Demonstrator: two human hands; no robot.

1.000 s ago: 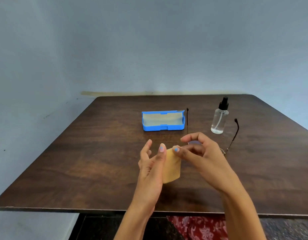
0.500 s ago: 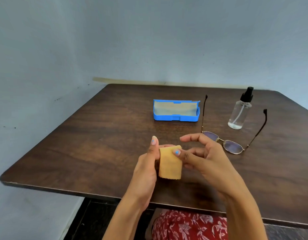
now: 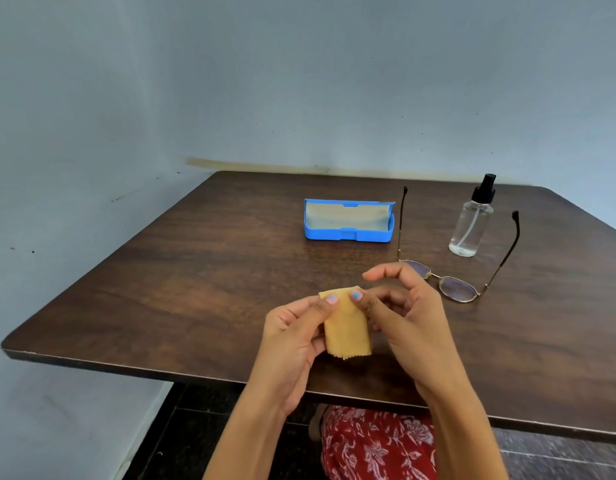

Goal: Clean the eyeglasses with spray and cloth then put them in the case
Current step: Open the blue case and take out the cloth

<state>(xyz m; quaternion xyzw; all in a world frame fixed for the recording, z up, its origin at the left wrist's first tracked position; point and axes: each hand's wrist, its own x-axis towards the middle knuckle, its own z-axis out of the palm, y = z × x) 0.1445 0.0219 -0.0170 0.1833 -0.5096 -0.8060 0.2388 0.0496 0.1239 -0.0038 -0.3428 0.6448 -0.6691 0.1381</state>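
- Left hand (image 3: 292,327) and right hand (image 3: 400,313) each pinch the cloth's (image 3: 348,332) top edge (its far side hidden).
- Glasses (image 3: 452,287) on table (image 3: 195,271), one lens partly behind right fingers.
- Case (image 3: 348,221) lies open, spray (image 3: 471,221) upright.

Cloth (image 3: 348,329) hung between my left hand (image 3: 292,336) and right hand (image 3: 408,317), over table (image 3: 195,289). Eyeglasses (image 3: 452,289) lay just right of hands. Case (image 3: 348,220) sat beyond hands; spray bottle (image 3: 471,223) stood beyond eyeglasses, right of case.

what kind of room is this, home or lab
Probably a plain room at home, though that's a guess: a dark wooden table pushed into a corner of bare, scuffed blue-grey walls, a tiled floor below, and no lab equipment in view.
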